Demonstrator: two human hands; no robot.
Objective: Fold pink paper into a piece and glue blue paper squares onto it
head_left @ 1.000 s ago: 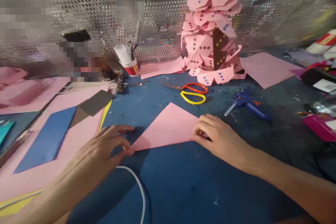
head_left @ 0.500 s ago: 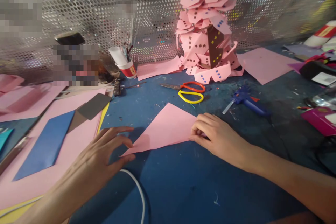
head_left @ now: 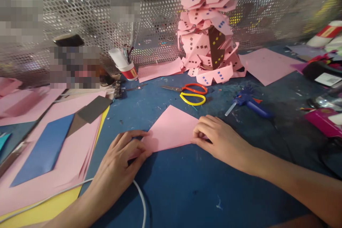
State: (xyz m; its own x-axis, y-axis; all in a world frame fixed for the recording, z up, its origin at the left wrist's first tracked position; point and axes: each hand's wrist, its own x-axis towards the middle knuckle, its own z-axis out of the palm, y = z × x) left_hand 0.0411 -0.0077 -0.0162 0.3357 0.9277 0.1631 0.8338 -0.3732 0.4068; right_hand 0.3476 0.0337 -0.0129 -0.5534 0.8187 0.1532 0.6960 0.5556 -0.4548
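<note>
A pink sheet of paper (head_left: 172,128), shaped like a triangle with its peak pointing away from me, lies on the blue table. My left hand (head_left: 124,153) rests over its left corner, thumb and fingers closed on the lower left edge. At the right corner, my right hand (head_left: 211,133) pinches the paper between thumb and curled fingers. Both covered corners are hidden under the fingers. Scissors (head_left: 193,94) with red and yellow handles lie just beyond the peak.
A blue glue gun (head_left: 248,101) lies at right. Behind stands a pile of folded pink paper pieces (head_left: 205,35) with coloured squares. Pink sheets with a blue strip (head_left: 44,149) are at left. A white cable (head_left: 141,197) runs near my left wrist. A cup (head_left: 128,71) holds tools.
My left hand has moved right and come down onto the paper's left corner, its fingers closing on it. The right hand keeps its pinch in nearly the same place.
</note>
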